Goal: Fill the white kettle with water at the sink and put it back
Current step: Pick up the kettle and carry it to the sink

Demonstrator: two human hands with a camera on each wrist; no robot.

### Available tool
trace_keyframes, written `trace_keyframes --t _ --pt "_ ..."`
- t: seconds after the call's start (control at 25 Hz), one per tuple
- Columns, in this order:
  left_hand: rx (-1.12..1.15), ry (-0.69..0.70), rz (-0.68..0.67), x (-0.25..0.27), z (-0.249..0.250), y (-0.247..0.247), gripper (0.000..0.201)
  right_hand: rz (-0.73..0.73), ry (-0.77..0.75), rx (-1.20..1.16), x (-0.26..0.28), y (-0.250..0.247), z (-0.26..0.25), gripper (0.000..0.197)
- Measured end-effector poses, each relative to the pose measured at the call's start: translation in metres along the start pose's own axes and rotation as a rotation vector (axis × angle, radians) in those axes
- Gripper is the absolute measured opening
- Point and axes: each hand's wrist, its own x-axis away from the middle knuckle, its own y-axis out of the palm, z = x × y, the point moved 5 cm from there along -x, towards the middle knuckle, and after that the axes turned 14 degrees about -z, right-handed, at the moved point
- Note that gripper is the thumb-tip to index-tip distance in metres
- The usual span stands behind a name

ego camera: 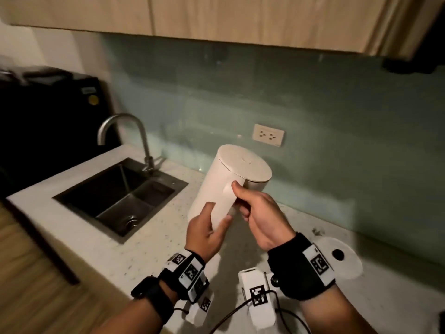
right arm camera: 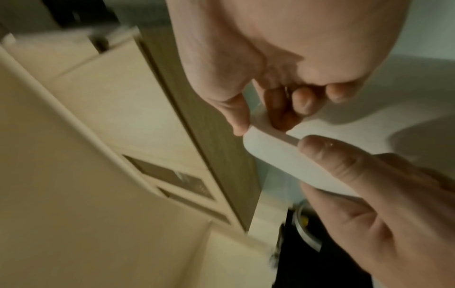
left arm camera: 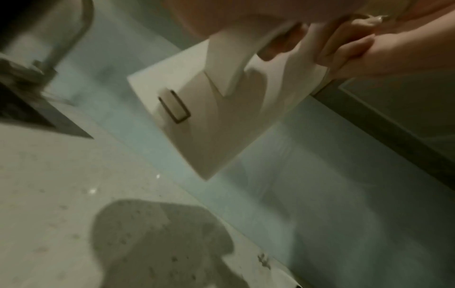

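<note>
The white kettle [ego camera: 216,179] hangs tilted in the air over the counter, right of the sink, with its lid down. My right hand [ego camera: 240,200] grips the top of its handle, thumb on the outer face. My left hand [ego camera: 218,213] holds the lower end of the same handle between thumb and fingers. In the right wrist view the handle [right arm camera: 270,155] runs between my right hand [right arm camera: 258,124] and my left hand [right arm camera: 369,194]. The left wrist view shows the kettle [left arm camera: 209,117] from below, its switch facing the camera.
The dark sink [ego camera: 72,196] with a curved steel faucet [ego camera: 142,131] sits at the left of the speckled counter [ego camera: 108,249]. The round kettle base [ego camera: 346,263] lies at the right. A wall outlet [ego camera: 268,135] is behind; cabinets [ego camera: 216,15] hang overhead.
</note>
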Motion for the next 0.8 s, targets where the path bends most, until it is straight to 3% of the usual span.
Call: trace_keyframes --t 0.12,0.2,0.28,0.32,0.4,0.44,0.52,0.64,0.8 --pt "0.0 -0.056 0.141 0.015 -0.024 -0.084 0.039 -0.075 0.059 0.264 -0.033 0.06 0.008 0.031" --pt "0.109 -0.094 0.208 0.028 -0.042 -0.145 0.029 -0.048 -0.061 0.522 -0.052 0.086 0.012 0.026" --pt "0.285 -0.109 0.241 0.043 -0.065 -0.206 0.034 0.056 -0.228 0.655 -0.063 0.097 0.018 0.008" --pt "0.359 -0.106 0.244 0.049 -0.073 -0.236 0.039 0.115 -0.236 0.667 -0.068 0.1 0.028 0.023" --pt "0.469 -0.1 0.215 0.056 -0.087 -0.285 0.05 0.058 -0.039 0.671 -0.085 0.113 0.064 0.084" --pt "0.502 -0.097 0.194 0.059 -0.093 -0.309 0.056 -0.043 0.07 0.661 -0.099 0.132 0.089 0.11" --pt "0.518 -0.092 0.112 0.061 -0.106 -0.342 0.063 -0.215 0.119 0.631 -0.126 0.176 0.125 0.125" --pt "0.483 -0.082 -0.086 0.06 -0.121 -0.363 0.031 -0.21 0.039 0.473 -0.153 0.215 0.149 0.108" --pt "0.411 -0.177 -0.335 0.041 -0.139 -0.385 0.062 -0.172 -0.057 0.371 -0.186 0.225 0.159 0.106"
